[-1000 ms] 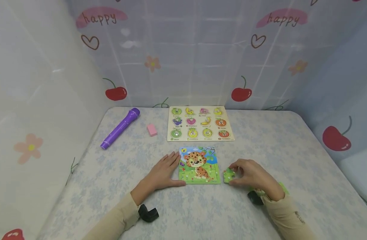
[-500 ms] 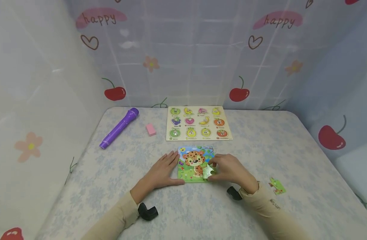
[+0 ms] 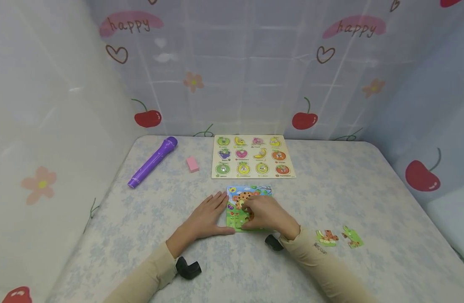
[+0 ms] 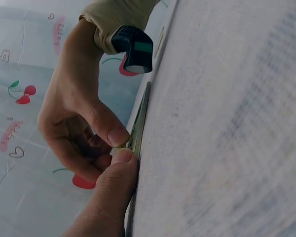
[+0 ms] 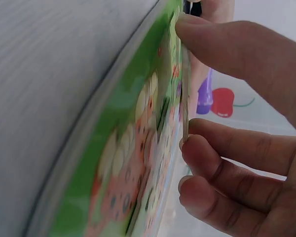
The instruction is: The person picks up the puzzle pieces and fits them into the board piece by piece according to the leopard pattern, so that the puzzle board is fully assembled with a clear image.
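A square animal jigsaw puzzle [image 3: 231, 201] with a spotted cub lies in front of the person. My left hand [image 3: 207, 216] rests flat beside it, fingers along its left edge and thumb at the lower left corner. Over the lower part of the picture, my right hand [image 3: 269, 212] pinches a thin puzzle piece [image 5: 185, 94] between thumb and fingertips. That piece shows edge-on in the right wrist view, close over the board, and the hand hides it in the head view. The left wrist view has the left thumb [image 4: 119, 180] right by the right hand's fingertips.
Two loose puzzle pieces, one with paws [image 3: 326, 238] and one mostly green [image 3: 352, 237], lie to the right. Behind the puzzle is a wooden fruit peg board [image 3: 251, 147]. A pink block [image 3: 192, 164] and a purple toy microphone [image 3: 153, 162] lie at the back left.
My right hand has carried a green piece from the table right of the puzzle leftward over its lower part. A loose piece with paws now shows from under the sleeve. The left hand stays put.
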Available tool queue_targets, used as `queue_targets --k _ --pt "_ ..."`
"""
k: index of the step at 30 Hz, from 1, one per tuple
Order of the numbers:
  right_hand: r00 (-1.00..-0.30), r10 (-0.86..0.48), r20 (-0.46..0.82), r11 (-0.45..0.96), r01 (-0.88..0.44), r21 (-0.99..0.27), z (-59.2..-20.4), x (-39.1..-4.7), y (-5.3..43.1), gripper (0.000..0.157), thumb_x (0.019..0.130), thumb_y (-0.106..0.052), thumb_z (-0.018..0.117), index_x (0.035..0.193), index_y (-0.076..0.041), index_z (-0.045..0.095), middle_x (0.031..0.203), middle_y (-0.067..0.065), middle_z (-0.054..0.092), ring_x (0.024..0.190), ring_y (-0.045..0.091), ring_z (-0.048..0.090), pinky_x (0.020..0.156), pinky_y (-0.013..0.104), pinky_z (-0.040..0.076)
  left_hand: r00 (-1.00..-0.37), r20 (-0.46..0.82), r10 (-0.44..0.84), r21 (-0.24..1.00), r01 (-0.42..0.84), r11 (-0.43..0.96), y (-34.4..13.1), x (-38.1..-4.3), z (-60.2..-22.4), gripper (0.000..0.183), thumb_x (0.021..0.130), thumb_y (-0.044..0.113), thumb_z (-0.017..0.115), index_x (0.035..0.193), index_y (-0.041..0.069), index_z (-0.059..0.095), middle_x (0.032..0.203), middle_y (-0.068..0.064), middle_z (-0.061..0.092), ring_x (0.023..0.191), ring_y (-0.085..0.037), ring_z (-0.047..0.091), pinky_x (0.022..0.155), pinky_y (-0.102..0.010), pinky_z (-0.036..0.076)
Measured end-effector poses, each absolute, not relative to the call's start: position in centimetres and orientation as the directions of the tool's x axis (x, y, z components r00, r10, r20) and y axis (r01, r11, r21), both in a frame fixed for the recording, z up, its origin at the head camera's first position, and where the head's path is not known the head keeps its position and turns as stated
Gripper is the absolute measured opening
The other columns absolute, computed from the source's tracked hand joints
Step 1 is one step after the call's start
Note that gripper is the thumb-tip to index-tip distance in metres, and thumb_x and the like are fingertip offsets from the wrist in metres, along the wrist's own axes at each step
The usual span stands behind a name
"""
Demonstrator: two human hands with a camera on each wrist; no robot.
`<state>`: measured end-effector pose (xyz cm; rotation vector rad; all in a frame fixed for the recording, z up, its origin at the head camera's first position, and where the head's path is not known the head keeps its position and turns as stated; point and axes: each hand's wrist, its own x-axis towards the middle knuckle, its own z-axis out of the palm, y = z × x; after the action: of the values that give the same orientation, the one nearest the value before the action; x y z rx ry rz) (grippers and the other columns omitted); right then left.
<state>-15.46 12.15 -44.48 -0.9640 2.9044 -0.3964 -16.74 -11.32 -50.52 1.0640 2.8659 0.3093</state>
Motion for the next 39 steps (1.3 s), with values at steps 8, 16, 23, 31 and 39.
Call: queue_targets --k 8,16,23,31,39 --pt "-0.802 -0.597 0.007 0.766 -0.573 -0.292 -44.9 -15.7 11.2 0.041 0.068 -0.045 0.086 0.095 -0.016 0.075 0.076 -0.009 0.063 0.062 0.002 0.047 0.057 0.019 0.039 -0.758 -0.004 0.652 0.218 0.636 0.74 -11.1 -16.7 -50.7 0.108 0.081 0.08 0.047 0.157 0.009 0.016 0.165 -0.006 0.014 0.153 -0.024 0.014 0.125 -0.042 0.016" --pt "-0.827 -0.562 -0.028 0.778 -0.517 -0.358 -45.4 -15.8 11.1 0.045 0.067 -0.044 0.088 0.099 -0.015 0.074 0.079 -0.01 0.064 0.066 0.002 0.049 0.059 0.02 0.042 -0.757 -0.003 0.653 0.221 0.636 0.739 -11.0 -16.6 -50.6 0.109 0.081 0.08 0.049 0.157 0.008 0.017 0.165 -0.007 0.015 0.153 -0.024 0.015 0.124 -0.042 0.017" --pt "-0.83 -0.557 -0.035 0.771 -0.501 -0.394 -45.3 -15.9 11.1 0.049 0.067 -0.042 0.088 0.105 -0.014 0.074 0.083 -0.008 0.066 0.067 0.002 0.05 0.059 0.02 0.043 -0.769 0.005 0.64 0.223 0.625 0.748 -10.9 -16.5 -50.5 0.107 0.081 0.078 0.051 0.156 0.009 0.018 0.165 -0.006 0.015 0.153 -0.024 0.014 0.124 -0.042 0.017" --pt "-0.843 -0.533 -0.074 0.783 -0.459 -0.42 -45.0 -16.0 11.1 0.042 0.069 -0.036 0.088 0.101 -0.012 0.074 0.08 -0.007 0.065 0.067 0.005 0.05 0.061 0.022 0.044 -0.768 0.005 0.64 0.219 0.625 0.749 -11.1 -16.6 -50.4 0.108 0.081 0.078 0.051 0.156 0.009 0.018 0.165 -0.006 0.015 0.153 -0.024 0.014 0.125 -0.042 0.017" --pt "-0.822 -0.567 -0.058 0.781 -0.513 -0.357 -45.0 -15.8 10.6 0.047 0.074 -0.045 0.083 0.108 -0.015 0.072 0.098 -0.005 0.066 0.082 0.008 0.058 0.07 0.027 0.05 -0.769 0.007 0.64 0.191 0.629 0.754 -11.2 -16.7 -50.5 0.109 0.08 0.081 0.048 0.156 0.008 0.019 0.165 -0.006 0.016 0.152 -0.023 0.015 0.124 -0.042 0.018"
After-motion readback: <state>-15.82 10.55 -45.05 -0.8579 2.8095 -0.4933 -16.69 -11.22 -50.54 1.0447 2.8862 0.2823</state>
